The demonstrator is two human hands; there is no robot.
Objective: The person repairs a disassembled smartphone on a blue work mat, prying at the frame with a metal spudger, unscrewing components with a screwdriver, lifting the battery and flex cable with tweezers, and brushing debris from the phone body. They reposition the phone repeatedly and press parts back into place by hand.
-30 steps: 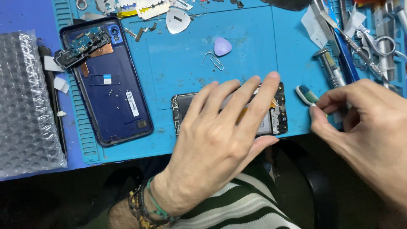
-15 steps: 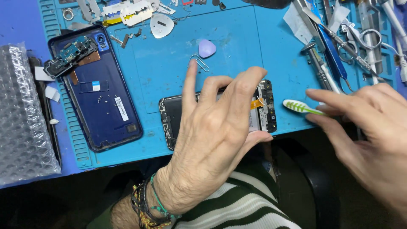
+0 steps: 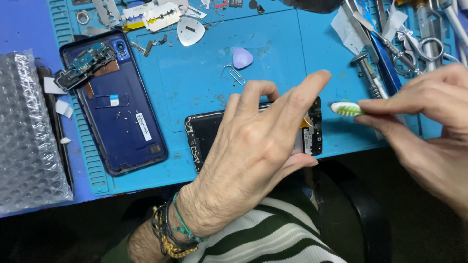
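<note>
The opened phone (image 3: pixel 202 139) lay face down near the front edge of the blue work mat (image 3: pixel 273 39), its dark inner frame and a strip of circuit board showing at either end. The left hand (image 3: pixel 253 146) covered its middle, palm pressing it down, fingers spread and partly lifted, so it was closed on nothing. Just past the phone's right end, the right hand (image 3: pixel 429 131) pinched a toothbrush (image 3: pixel 345 109) between thumb and fingertips, its green and white bristle head pointing toward the phone and sitting just beside its right end; I could not tell whether the bristles touched it.

To the left, well apart, the blue back cover (image 3: pixel 122 122) lay inside up with a small circuit board (image 3: pixel 84 65) resting on its upper corner. Farther left a sheet of bubble wrap (image 3: pixel 27 136) hung over the mat's edge. Above the phone sat a lilac pick (image 3: pixel 242 58) with a bent paper clip (image 3: pixel 235 74) just beside it. Along the far edge lay razor blades (image 3: pixel 155 10) and a rounded metal pick (image 3: pixel 190 30). At the upper right, screwdrivers (image 3: pixel 368 73), tweezers and scissors (image 3: pixel 419 46) crowded together.
</note>
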